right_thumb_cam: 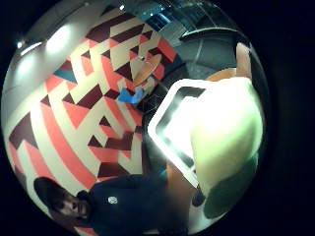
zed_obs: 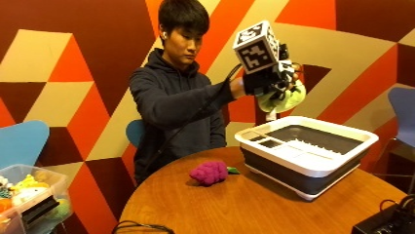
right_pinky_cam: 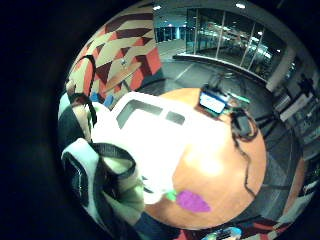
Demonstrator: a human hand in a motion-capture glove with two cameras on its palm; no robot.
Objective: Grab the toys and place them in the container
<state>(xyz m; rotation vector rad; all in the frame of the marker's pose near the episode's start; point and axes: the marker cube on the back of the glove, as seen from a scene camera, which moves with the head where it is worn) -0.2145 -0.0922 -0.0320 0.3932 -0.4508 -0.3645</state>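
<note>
A: Round wooden worktop [zed_obs: 259, 204], a wall of red, cream and brown triangles behind it. What is on it?

B: A white-rimmed, dark-walled container [zed_obs: 305, 168] with small side compartments and a ribbed floor, and a purple grape-like plush toy [zed_obs: 209, 173] with a green tip lying just beside the container's near corner. A black box with cables sits at the worktop's far edge.

A: And the hands?

B: Only the gloved right hand [zed_obs: 272, 80] matters here. It is raised above the container's back rim, fingers curled round a pale yellow-green soft toy [zed_obs: 282, 100] that bulges out below the palm. In the thumb-side palm view that toy [right_thumb_cam: 226, 132] fills the space next to the container's rim [right_thumb_cam: 165, 115].

A: So the step in hand is the drop?

B: I would judge so: the toy is over the main compartment and not yet inside.

A: How will the purple one handle?

B: It looks like stuffed fabric, so probably light, squashy and not slippery or fragile. I would take it across its fat middle, fingers over the top; the thin green tip seems too small to hold well.
</note>
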